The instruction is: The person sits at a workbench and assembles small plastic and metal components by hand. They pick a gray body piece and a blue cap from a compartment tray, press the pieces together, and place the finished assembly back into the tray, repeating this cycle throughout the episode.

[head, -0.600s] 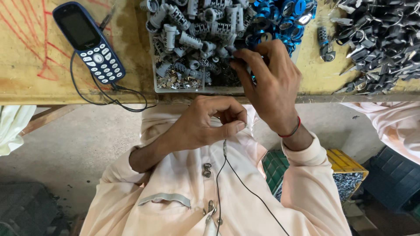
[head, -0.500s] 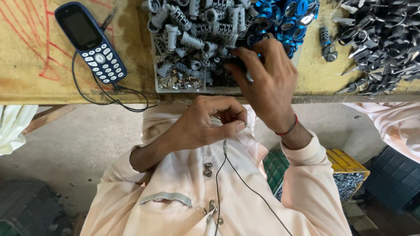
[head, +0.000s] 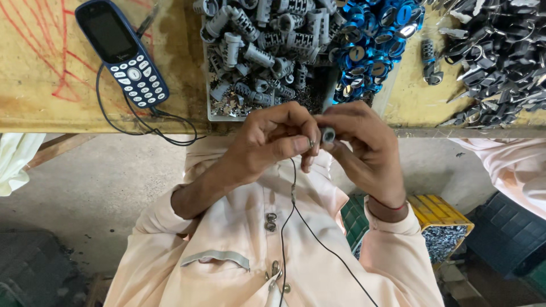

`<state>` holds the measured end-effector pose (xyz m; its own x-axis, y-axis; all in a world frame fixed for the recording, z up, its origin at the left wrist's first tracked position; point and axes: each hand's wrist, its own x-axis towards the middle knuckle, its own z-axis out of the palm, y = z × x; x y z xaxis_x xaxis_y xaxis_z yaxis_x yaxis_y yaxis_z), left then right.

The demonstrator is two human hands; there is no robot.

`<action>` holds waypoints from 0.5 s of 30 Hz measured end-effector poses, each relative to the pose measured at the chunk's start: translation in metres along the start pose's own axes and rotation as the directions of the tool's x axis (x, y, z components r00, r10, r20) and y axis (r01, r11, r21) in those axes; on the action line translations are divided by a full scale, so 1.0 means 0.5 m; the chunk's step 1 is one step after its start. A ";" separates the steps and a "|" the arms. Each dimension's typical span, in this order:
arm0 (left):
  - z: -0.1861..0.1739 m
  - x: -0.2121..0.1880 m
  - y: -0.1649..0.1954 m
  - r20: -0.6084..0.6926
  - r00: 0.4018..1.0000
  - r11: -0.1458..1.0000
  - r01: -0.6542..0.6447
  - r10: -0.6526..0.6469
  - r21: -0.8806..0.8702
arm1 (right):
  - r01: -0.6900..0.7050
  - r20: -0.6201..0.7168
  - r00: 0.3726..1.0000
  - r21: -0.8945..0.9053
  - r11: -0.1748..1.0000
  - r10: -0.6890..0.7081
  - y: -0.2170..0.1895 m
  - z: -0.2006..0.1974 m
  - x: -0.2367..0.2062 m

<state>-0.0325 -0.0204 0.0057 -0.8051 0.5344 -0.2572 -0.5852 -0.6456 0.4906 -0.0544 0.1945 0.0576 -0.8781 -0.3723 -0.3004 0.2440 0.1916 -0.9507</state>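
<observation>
While the tray (head: 211, 108) is sitting heaped with grey cylinders (head: 259, 54), I am pinching one small cylinder (head: 327, 134) between both hands, left hand (head: 273, 139) and right hand (head: 358, 148), fitting unfinished.

The right hand (head: 364, 145) has left the tray (head: 211, 96) at upper centre and now meets the left hand (head: 278, 136) mid-frame, pinching a small grey part (head: 327, 134).

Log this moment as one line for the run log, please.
left hand: pinching small part | right hand: holding grey cylinder | both meet at bench edge | grey parts tray behind
</observation>
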 end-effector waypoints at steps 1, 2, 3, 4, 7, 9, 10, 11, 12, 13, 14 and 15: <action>0.002 0.003 0.002 -0.019 1.000 1.000 0.005 -0.005 0.007 | 0.074 -0.015 0.997 -0.166 0.983 -0.077 0.006 0.003 0.000; 0.008 0.004 0.005 -0.097 0.995 0.996 0.019 -0.010 0.087 | 0.141 -0.018 0.988 -0.329 0.934 -0.156 0.008 0.004 0.000; 0.018 0.004 0.008 -0.173 0.985 0.986 0.037 -0.008 0.163 | 0.182 -0.029 0.978 -0.376 0.909 -0.208 0.006 0.004 0.001; 0.028 0.003 0.012 -0.248 0.969 0.970 0.060 0.000 0.235 | 0.220 -0.035 0.965 -0.422 0.879 -0.259 0.004 0.006 0.001; 0.049 -0.011 0.030 -0.320 0.947 0.936 0.081 0.036 0.344 | 0.303 -0.018 0.927 -0.553 0.776 -0.375 -0.013 0.008 0.004; 0.061 -0.018 0.031 -0.308 0.947 0.925 0.036 0.089 0.379 | 0.347 0.005 0.903 -0.599 0.721 -0.431 -0.020 0.010 0.003; 0.066 -0.020 0.031 -0.300 0.947 0.918 0.015 0.114 0.396 | 0.369 0.014 0.891 -0.607 0.704 -0.454 -0.022 0.012 0.003; 0.069 -0.021 0.029 -0.314 0.942 0.911 0.020 0.121 0.411 | 0.389 0.024 0.879 -0.614 0.687 -0.476 -0.024 0.012 0.002; 0.072 -0.021 0.027 -0.328 0.936 0.904 0.026 0.128 0.427 | 0.406 0.050 0.865 -0.654 0.638 -0.499 -0.026 0.007 0.001; 0.073 -0.020 0.024 -0.340 0.931 0.896 0.033 0.134 0.443 | 0.420 0.076 0.851 -0.692 0.587 -0.519 -0.028 0.000 0.001; 0.073 -0.019 0.022 -0.340 0.930 0.897 0.029 0.137 0.441 | 0.431 0.103 0.838 -0.728 0.534 -0.537 -0.031 -0.007 0.001; 0.073 -0.017 0.019 -0.340 0.930 0.898 0.026 0.140 0.439 | 0.455 0.144 0.830 -0.734 0.504 -0.539 -0.036 -0.017 0.002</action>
<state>-0.0275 -0.0112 0.0431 -0.8632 0.2216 -0.4537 -0.5040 -0.3261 0.7998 -0.0629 0.1984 0.0751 -0.8010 -0.5433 0.2515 -0.5785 0.5942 -0.5588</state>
